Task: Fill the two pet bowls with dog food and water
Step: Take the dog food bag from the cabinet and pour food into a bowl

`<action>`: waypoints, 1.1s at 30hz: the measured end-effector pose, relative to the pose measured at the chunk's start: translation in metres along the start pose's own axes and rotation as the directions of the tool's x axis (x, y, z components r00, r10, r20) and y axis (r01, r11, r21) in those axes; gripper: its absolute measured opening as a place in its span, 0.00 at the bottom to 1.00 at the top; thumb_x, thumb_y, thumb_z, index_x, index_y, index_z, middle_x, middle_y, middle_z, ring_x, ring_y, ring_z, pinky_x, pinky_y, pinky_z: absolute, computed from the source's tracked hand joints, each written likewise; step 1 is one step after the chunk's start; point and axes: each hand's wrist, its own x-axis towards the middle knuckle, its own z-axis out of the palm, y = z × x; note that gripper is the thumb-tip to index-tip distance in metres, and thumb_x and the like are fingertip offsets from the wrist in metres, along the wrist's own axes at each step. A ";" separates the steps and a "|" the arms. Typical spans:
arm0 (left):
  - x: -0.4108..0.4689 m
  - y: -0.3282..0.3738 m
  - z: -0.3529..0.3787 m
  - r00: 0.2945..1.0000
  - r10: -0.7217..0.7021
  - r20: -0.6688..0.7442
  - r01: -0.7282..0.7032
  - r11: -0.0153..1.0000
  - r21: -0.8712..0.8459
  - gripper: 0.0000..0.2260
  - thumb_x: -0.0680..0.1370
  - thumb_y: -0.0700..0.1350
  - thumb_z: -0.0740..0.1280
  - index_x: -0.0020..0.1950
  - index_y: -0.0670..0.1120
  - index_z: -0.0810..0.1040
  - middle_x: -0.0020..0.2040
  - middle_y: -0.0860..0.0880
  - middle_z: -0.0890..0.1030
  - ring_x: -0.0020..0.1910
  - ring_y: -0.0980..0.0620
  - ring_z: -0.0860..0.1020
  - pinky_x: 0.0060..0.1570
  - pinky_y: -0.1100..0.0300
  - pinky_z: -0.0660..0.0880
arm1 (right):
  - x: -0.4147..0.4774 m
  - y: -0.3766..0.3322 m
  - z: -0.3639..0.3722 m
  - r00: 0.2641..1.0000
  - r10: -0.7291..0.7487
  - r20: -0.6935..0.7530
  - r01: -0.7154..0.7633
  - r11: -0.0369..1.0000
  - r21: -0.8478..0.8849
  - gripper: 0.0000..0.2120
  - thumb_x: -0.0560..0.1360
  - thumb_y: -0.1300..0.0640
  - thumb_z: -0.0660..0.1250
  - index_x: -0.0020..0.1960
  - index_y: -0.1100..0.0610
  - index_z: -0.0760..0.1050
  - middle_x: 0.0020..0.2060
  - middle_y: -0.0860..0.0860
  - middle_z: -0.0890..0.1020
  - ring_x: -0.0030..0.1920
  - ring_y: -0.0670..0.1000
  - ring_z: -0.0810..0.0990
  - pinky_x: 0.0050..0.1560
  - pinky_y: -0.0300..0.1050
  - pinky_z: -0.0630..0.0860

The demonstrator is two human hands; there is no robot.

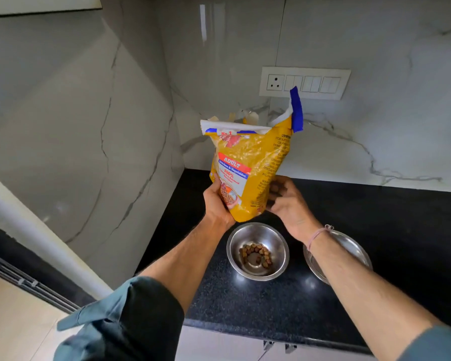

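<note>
Head view: a black speckled stone counter (401,230) meets white marble walls, with a white switch panel (304,83) behind. The right forearm crosses and partly hides the right-hand round steel bowl (354,247). There are two bowls, one bag and two hands. The left-hand round steel bowl (276,241) holds a few brown kibble pieces (255,254). Above it, upright, is a crinkled yellow plastic dog food bag (248,168), its top torn open. The left hand (218,204) grips its lower left corner; the right hand (288,204) curls its fingers against the lower right side.
</note>
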 end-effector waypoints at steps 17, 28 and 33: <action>-0.027 -0.001 0.014 0.992 -0.040 -0.118 0.068 0.968 0.240 0.07 0.70 0.46 0.64 0.35 0.46 0.79 0.34 0.45 0.77 0.35 0.46 0.78 0.43 0.54 0.79 | 0.029 -0.048 -0.006 0.903 0.321 0.285 -0.386 0.898 0.212 0.20 0.82 0.44 0.61 0.60 0.54 0.85 0.60 0.60 0.84 0.59 0.62 0.83 0.62 0.61 0.79; -0.038 0.003 -0.025 0.975 -0.167 -0.143 0.217 0.839 0.499 0.17 0.73 0.52 0.74 0.56 0.46 0.75 0.54 0.40 0.72 0.52 0.39 0.74 0.68 0.39 0.62 | -0.011 -0.016 0.012 0.939 0.109 0.325 -0.220 0.918 0.329 0.31 0.39 0.39 0.88 0.38 0.53 0.89 0.41 0.57 0.88 0.42 0.58 0.87 0.36 0.52 0.85; -0.098 0.023 0.002 0.964 -0.235 -0.124 0.266 0.846 0.462 0.11 0.77 0.49 0.64 0.39 0.45 0.79 0.38 0.43 0.80 0.36 0.45 0.80 0.43 0.54 0.80 | -0.037 0.001 0.032 0.968 0.240 0.068 -0.247 0.890 0.383 0.15 0.79 0.46 0.64 0.48 0.56 0.83 0.39 0.56 0.88 0.39 0.55 0.87 0.37 0.51 0.85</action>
